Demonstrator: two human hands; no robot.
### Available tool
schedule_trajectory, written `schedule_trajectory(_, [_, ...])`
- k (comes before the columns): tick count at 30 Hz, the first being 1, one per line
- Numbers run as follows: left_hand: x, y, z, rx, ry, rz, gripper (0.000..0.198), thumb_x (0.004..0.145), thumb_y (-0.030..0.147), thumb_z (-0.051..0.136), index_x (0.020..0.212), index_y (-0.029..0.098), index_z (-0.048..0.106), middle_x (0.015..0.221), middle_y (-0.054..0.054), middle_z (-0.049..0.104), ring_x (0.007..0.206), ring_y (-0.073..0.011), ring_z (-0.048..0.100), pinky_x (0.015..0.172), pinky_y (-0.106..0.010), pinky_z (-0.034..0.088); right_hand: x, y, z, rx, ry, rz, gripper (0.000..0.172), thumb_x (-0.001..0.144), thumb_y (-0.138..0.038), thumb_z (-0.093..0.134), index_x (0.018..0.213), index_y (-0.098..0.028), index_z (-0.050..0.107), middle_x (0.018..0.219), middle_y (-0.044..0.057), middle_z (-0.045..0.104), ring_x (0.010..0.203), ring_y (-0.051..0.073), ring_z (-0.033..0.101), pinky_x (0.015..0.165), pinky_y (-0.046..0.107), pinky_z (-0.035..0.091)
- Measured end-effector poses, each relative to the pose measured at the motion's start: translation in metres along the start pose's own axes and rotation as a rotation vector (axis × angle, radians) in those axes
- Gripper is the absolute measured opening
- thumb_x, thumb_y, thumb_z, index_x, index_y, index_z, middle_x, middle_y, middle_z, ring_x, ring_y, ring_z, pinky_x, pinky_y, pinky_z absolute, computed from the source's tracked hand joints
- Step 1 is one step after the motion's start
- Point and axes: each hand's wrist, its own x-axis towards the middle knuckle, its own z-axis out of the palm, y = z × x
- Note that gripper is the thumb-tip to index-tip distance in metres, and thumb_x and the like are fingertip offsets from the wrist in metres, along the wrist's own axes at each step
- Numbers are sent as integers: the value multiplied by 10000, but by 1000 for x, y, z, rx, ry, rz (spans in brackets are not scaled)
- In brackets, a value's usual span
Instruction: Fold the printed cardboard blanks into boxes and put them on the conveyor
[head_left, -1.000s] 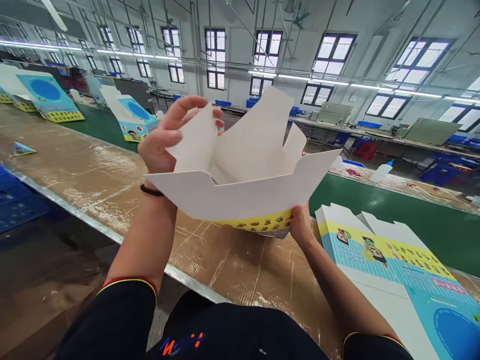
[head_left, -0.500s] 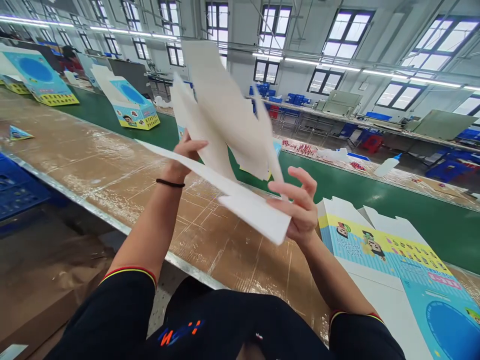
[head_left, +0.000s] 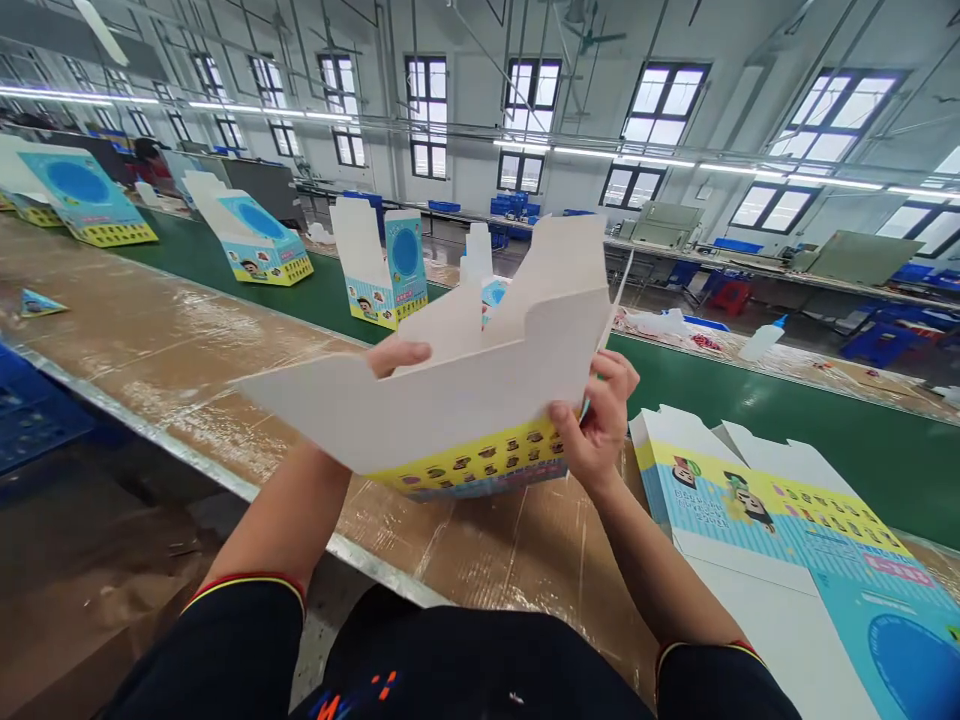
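Observation:
Between my hands, above the brown-covered table, is a partly folded cardboard box (head_left: 465, 400), white inside with a yellow and blue printed strip along its lower side. My left hand (head_left: 397, 355) grips the box at its left; the thumb shows over a white edge and the other fingers are hidden behind the card. At the right end my right hand (head_left: 600, 415) pinches the box's corner, thumb on the near face and fingers behind. A stack of flat printed box blanks (head_left: 742, 490) lies beside my right forearm.
Past the table (head_left: 225, 400) runs a green conveyor belt (head_left: 720, 390) carrying several folded boxes (head_left: 274, 250). A white bottle with a blue tip (head_left: 761, 340) stands on the far ledge. A blue crate (head_left: 37, 410) is at the left, near a small printed triangle (head_left: 41, 303).
The box has turned and come lower, so its printed strip now faces me. My right hand has closed on its corner. More folded boxes on the belt show behind it.

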Motion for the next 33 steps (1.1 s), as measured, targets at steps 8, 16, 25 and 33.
schedule_trajectory(8, [47, -15, 23, 303, -215, 72, 502, 644, 389, 684, 1106, 198, 727, 1021, -35, 781, 1064, -328, 664, 970, -441, 538, 51, -3, -29, -366, -428, -263, 304, 1031, -258, 448, 1171, -303, 714, 1274, 34, 696, 1375, 267, 495, 1185, 500, 298])
schedule_trajectory(16, [59, -57, 27, 67, -19, 60, 547, 595, 327, 645, 1118, 183, 711, 1086, -66, 764, 1172, -373, 632, 1063, -513, 505, 52, 23, -1, -668, -1242, 278, 523, 1109, -399, 302, 1117, -174, 774, 1126, 138, 767, 1022, 286, 711, 740, 352, 463])
schedule_trajectory(25, [78, -55, 54, -148, 55, 76, 719, 808, 690, 615, 1377, 255, 551, 1470, -98, 581, 1416, -338, 496, 1140, -488, 457, 46, 24, 22, -686, -1553, 180, 468, 1103, -314, 343, 1220, -105, 745, 1243, 219, 719, 1172, 332, 672, 957, 423, 426])
schedule_trajectory(33, [107, -78, 64, 428, 69, -37, 767, 528, 246, 835, 1225, 180, 522, 1350, -150, 590, 1307, -363, 539, 1129, -507, 439, 39, 36, 13, -637, -1326, 113, 396, 1074, -274, 413, 1121, -101, 766, 1156, 211, 746, 1109, 331, 686, 925, 422, 463])
